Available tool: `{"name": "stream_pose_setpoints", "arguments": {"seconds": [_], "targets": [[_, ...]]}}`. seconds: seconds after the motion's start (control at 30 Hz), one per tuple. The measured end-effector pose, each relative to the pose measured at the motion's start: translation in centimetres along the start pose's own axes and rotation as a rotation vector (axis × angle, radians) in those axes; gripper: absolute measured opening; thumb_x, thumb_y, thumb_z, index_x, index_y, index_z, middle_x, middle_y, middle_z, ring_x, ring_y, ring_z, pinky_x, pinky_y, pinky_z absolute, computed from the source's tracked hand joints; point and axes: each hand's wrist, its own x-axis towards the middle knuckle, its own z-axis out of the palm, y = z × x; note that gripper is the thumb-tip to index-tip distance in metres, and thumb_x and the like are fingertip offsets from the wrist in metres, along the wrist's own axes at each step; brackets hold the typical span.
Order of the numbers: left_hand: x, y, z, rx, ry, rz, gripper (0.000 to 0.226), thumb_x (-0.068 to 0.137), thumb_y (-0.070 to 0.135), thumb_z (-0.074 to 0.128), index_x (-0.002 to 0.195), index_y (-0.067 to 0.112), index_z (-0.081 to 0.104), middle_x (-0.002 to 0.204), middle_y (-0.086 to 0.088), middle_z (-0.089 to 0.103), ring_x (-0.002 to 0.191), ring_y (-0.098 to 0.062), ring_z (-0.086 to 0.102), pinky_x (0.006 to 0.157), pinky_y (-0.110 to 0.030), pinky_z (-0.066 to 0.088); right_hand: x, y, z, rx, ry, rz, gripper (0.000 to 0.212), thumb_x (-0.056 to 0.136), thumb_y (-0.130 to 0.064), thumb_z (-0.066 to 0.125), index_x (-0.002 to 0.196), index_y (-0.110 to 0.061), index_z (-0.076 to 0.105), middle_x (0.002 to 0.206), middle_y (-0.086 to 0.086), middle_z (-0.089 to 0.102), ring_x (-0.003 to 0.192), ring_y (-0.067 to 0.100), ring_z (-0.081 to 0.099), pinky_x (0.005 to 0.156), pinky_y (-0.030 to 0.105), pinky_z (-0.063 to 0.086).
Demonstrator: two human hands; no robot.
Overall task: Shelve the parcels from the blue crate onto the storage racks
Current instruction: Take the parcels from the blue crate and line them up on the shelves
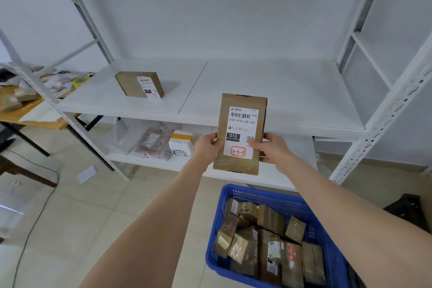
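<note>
A flat brown cardboard parcel (240, 103) with a white label marked "3-3-7" stands upright in front of the white rack shelf (280, 91). My left hand (208, 147) grips its lower left edge and my right hand (272, 147) grips its lower right edge, thumb on the label. Below, on the floor, the blue crate (264, 196) holds several brown parcels. One brown labelled parcel (139, 84) lies on the left part of the shelf.
The lower shelf (163, 163) carries plastic-bagged parcels and a white packet. White rack uprights (383, 124) stand at the right and left. A wooden table (28, 114) with clutter is at far left. A cable and a paper lie on the tiled floor.
</note>
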Motion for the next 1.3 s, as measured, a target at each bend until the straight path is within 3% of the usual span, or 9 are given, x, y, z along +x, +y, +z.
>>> {"name": "stream_pose_setpoints", "arguments": {"seconds": [0.23,0.37,0.57,0.83,1.0,1.3], "targets": [[1.5,-0.4,-4.3,0.057,0.058,0.000,0.031,0.095,0.011,0.044,0.118,0.016,0.064,0.104,-0.012,0.070,0.099,-0.033,0.064,0.086,-0.048,0.054,1.6,-1.8,3.8,-0.002,-0.051,-0.032,0.041,0.082,-0.012,0.073,0.120,-0.012,0.056,0.101,0.004,0.070,0.091,0.023,0.069,0.070,0.031,0.054],[3.0,-0.7,-7.3,0.092,0.102,0.006,0.033,0.094,0.007,0.043,0.120,0.012,0.064,0.105,-0.012,0.070,0.098,-0.032,0.064,0.086,-0.048,0.054,3.3,-3.1,6.7,0.007,-0.083,-0.054,0.040,0.081,-0.010,0.074,0.118,-0.010,0.058,0.097,0.005,0.071,0.086,0.022,0.069,0.065,0.028,0.054],[8.0,-1.6,-12.8,0.156,0.160,0.013,0.024,0.089,0.002,0.043,0.091,0.008,0.066,0.095,-0.020,0.069,0.094,-0.035,0.064,0.084,-0.045,0.055,7.6,-5.1,12.5,0.043,-0.131,-0.064,0.036,0.082,-0.007,0.073,0.114,-0.011,0.056,0.095,0.006,0.071,0.083,0.021,0.069,0.065,0.028,0.054],[15.8,-0.3,-18.8,0.236,0.106,0.026,0.036,0.094,0.007,0.041,0.125,0.009,0.060,0.116,-0.010,0.067,0.106,-0.028,0.060,0.079,-0.025,0.046,14.5,-8.3,19.1,0.130,-0.093,-0.042,0.035,0.081,-0.001,0.072,0.111,-0.010,0.056,0.100,0.010,0.069,0.091,0.028,0.068,0.076,0.035,0.054],[18.9,-1.7,-22.7,0.128,0.108,-0.033,0.035,0.091,0.006,0.044,0.120,0.006,0.062,0.116,-0.013,0.067,0.106,-0.030,0.063,0.092,-0.038,0.052,17.2,-9.8,23.4,0.092,-0.110,-0.022,0.036,0.081,-0.001,0.071,0.112,-0.012,0.055,0.104,0.009,0.069,0.096,0.028,0.067,0.079,0.035,0.053],[22.3,-4.3,-24.3,0.086,-0.009,-0.064,0.032,0.085,0.005,0.046,0.111,0.001,0.064,0.110,-0.017,0.068,0.105,-0.036,0.063,0.092,-0.047,0.052,18.2,-9.4,25.5,0.056,-0.056,0.021,0.039,0.083,-0.001,0.070,0.118,-0.008,0.056,0.106,0.010,0.069,0.094,0.028,0.067,0.076,0.034,0.052]]}}
